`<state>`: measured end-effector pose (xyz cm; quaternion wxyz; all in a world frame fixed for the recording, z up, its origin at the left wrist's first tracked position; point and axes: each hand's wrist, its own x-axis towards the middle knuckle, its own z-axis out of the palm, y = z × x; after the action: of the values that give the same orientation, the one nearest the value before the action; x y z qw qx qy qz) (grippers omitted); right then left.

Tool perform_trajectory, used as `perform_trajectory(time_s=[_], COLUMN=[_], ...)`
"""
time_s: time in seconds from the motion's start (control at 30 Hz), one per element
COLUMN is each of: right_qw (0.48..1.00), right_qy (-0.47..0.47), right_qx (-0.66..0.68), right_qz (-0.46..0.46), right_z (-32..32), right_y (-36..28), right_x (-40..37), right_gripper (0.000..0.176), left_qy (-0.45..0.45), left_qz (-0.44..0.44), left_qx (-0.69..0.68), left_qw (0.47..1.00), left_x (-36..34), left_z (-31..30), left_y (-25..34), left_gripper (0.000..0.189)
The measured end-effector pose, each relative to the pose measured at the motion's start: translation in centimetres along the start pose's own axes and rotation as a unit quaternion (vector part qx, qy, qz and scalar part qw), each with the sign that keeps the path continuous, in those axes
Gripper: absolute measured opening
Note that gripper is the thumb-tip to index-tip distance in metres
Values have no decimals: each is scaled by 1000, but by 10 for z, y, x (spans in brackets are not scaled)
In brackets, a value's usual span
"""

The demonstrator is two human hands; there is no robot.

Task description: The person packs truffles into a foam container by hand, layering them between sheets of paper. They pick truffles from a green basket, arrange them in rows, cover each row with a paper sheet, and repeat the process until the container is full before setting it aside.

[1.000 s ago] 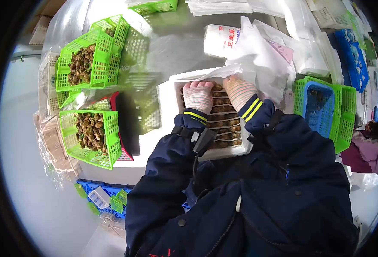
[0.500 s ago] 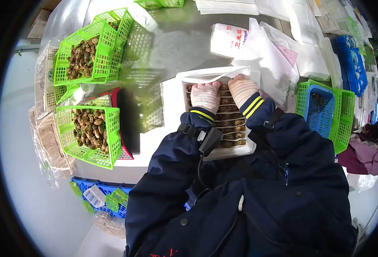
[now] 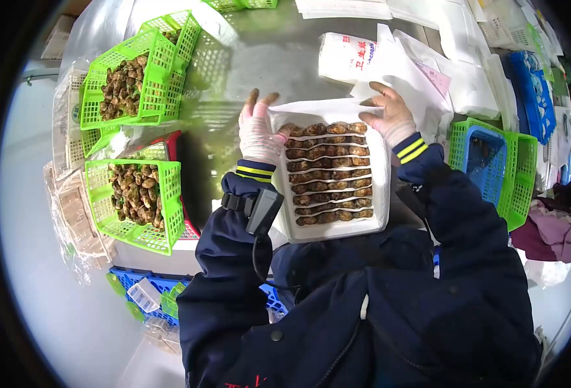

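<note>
A white foam box (image 3: 380, 187) holds several rows of brown knobbly pieces (image 3: 329, 162), with white paper strips between the rows. White paper (image 3: 318, 111) lies along its far edge. At the box's upper left corner is my left hand (image 3: 261, 132), fingers spread, its thumb near the end of the top row. My right hand (image 3: 391, 115) is open at the upper right corner, fingers apart, beside the paper. Both hands wear striped coverings that leave the fingertips bare.
Green baskets (image 3: 169, 194) of brown pieces stand on the left, near a red-edged item (image 3: 177, 145). A white printed packet (image 3: 345, 58) and paper sheets (image 3: 402, 71) lie beyond the box. A blue basket (image 3: 506, 165) sits in a green one at right.
Both hands have moved apart from over the rows to the box's upper corners, and their fingers have spread. The top rows are now uncovered.
</note>
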<state>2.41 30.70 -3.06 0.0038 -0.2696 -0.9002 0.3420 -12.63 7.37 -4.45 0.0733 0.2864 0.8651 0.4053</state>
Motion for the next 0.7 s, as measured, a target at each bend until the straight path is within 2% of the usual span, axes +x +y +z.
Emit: perform_trajectory(time_s=[0.03,0.07,0.1,0.13,0.17,0.2,0.27,0.3,0.33,0.4,0.43,0.47,0.53,0.57,0.6,0.63,0.67,0.7], right_qw=[1000,1000,999,997,996,996,992,995,995,996,994,994,996,993,993,996,996,993], right_qy=[-19,-21,-26,-30,-37,-39,-45,-53,-54,-31,-22,-22,-66,-84,-83,-82,-81,-118], right_qx=[17,17,0,-18,13,14,-4,51,51,-49,-59,-58,-25,-44,-45,-1,43,-6], right_qz=[-6,-5,-39,-74,-76,-74,-120,-68,-69,-66,-91,-90,-57,-65,-63,-43,-23,9], right_z=[-3,-2,-1,-1,2,3,4,6,6,4,6,6,5,7,13,21,27,17], right_y=[1,2,4,8,13,15,16,13,11,8,11,13,15,19,27,34,41,29], right_x=[-7,-12,-14,-16,-16,-16,-12,-13,-14,-14,-12,-11,-9,-6,-3,-1,0,1], right_gripper=[24,24,23,22,24,24,30,40,40,45,42,42,39,31,31,28,26,29], left_qy=[-41,-42,-23,-2,2,2,32,13,14,-30,-52,-53,-71,-73,-74,-123,-161,-83], left_qz=[-74,-76,-256,-411,-416,-418,-386,-370,-371,-356,-391,-392,-363,-361,-361,-237,-93,-193], left_qx=[-79,-80,-319,-527,-597,-596,-567,-553,-553,-586,-623,-622,-497,-373,-374,-135,114,-147], left_qw=[993,993,912,744,686,686,727,746,746,727,676,675,785,851,851,954,976,966], left_x=[-1,-2,1,5,3,2,4,5,4,6,6,4,0,-1,-2,-7,-11,-12], left_z=[2,6,4,4,0,2,6,7,9,8,3,1,-4,-6,-5,-1,3,27], left_y=[-5,-10,-4,2,3,6,12,4,-6,-13,-12,-9,2,8,7,-1,-9,-43], left_gripper=[67,67,67,67,71,71,73,71,71,72,72,72,71,70,70,72,74,71])
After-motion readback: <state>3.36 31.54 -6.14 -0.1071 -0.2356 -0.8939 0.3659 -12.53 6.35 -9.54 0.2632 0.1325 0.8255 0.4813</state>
